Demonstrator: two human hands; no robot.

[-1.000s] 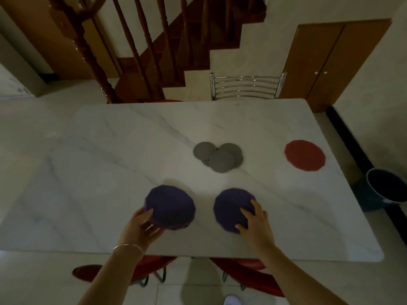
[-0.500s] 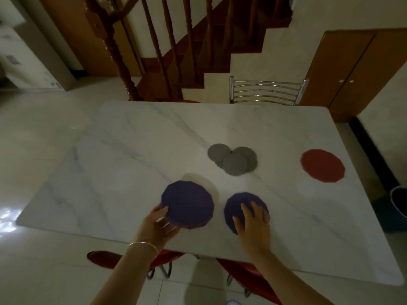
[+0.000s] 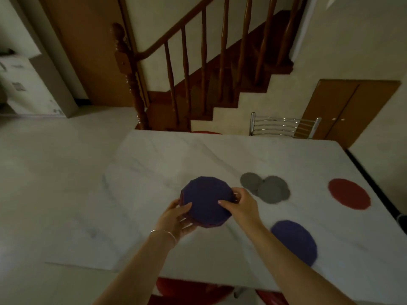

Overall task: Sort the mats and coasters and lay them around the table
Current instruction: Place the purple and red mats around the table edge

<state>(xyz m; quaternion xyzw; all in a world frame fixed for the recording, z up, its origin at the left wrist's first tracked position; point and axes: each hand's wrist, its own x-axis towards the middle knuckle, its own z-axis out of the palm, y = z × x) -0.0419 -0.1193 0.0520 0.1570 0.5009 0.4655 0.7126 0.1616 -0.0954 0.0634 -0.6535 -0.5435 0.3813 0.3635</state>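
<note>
White marble-veined table [image 3: 176, 164], pale tiled floor; wooden staircase [image 3: 220, 69] far, chrome chair [image 3: 284, 126] at far edge, brown cabinet doors [image 3: 350, 111] far right. Stack of purple mats [image 3: 207, 201] held above table centre-left, reddish edges at underside. Left hand [image 3: 176, 219] curled under near-left rim, thumb on top; right hand [image 3: 244, 205] pinching right rim. Single purple mat [image 3: 295, 241] flat near right, red mat [image 3: 349, 193] far right. Grey round coasters [image 3: 266, 189] overlapping, just right of right hand. Mats many-sided, matte, felt-like.
</note>
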